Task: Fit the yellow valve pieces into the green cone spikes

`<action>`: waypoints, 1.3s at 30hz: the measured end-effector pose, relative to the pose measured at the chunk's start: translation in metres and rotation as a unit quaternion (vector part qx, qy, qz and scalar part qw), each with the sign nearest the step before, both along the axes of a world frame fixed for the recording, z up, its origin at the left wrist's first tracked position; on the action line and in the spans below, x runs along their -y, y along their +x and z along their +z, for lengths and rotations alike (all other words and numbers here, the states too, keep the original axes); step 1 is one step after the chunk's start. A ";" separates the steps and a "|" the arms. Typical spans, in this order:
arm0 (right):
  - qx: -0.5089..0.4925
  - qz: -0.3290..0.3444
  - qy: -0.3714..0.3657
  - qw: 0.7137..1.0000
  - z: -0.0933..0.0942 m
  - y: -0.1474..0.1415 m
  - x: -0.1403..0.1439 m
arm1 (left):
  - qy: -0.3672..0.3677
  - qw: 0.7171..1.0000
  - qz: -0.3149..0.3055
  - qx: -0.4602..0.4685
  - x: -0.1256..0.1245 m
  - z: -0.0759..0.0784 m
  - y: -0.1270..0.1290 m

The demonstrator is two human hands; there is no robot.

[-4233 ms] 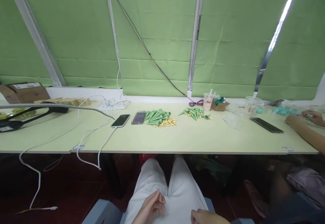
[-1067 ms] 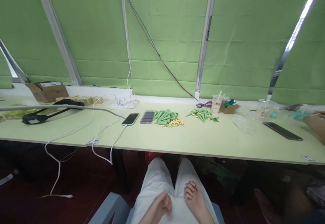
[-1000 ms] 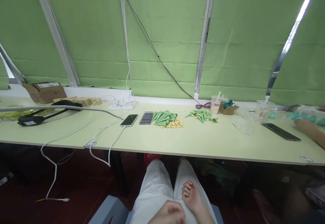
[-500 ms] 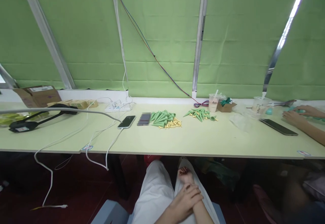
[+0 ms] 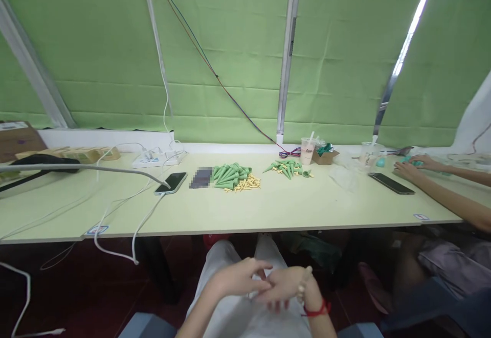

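Over my lap, my left hand [image 5: 243, 276] reaches in with its fingers apart and nothing in them. Its fingertips meet or overlap my right hand [image 5: 284, 283], which wears a beaded bracelet [image 5: 304, 284] and a red cord [image 5: 317, 309] at the wrist. My right fingers are loosely stretched and partly blurred; no object shows in them. Beyond both hands, on the table [image 5: 268, 210], lie a pile of green cones [image 5: 232, 175] and small yellow pieces [image 5: 245, 182]. A second, smaller group of green cones [image 5: 286, 168] with yellow bits is further right.
A phone [image 5: 171, 183] with white cables lies left, near a power strip [image 5: 157, 159]. A dark pixelated item [image 5: 201, 177] touches the cones. Rightward stand a drink cup [image 5: 307, 151], a small box [image 5: 325, 158], and a dark phone [image 5: 391, 183]. Another person's hands [image 5: 412, 169] handle turquoise pieces.
My left hand has let go of my right forearm, and both hands now meet above my lap. My right hand has turned over. The view has swung to the right.
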State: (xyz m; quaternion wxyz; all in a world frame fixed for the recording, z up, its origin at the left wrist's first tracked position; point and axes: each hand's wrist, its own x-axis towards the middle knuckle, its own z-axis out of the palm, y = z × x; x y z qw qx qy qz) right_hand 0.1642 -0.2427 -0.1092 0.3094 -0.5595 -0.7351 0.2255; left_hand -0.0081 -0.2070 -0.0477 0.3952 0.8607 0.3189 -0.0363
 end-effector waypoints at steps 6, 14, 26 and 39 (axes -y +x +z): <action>-0.013 0.506 -0.305 0.807 0.138 0.031 -0.032 | -0.164 0.965 -0.092 0.184 0.001 0.075 0.010; 0.148 -0.145 0.094 0.974 0.127 0.083 -0.134 | 0.057 0.976 0.074 0.196 -0.026 0.061 0.029; 0.230 -0.460 -0.018 0.857 0.047 0.162 -0.216 | 0.481 0.841 -0.121 0.216 -0.105 0.012 0.115; 0.110 -0.477 -0.059 0.870 0.078 0.184 -0.197 | 0.376 0.861 0.067 0.337 -0.135 0.002 0.107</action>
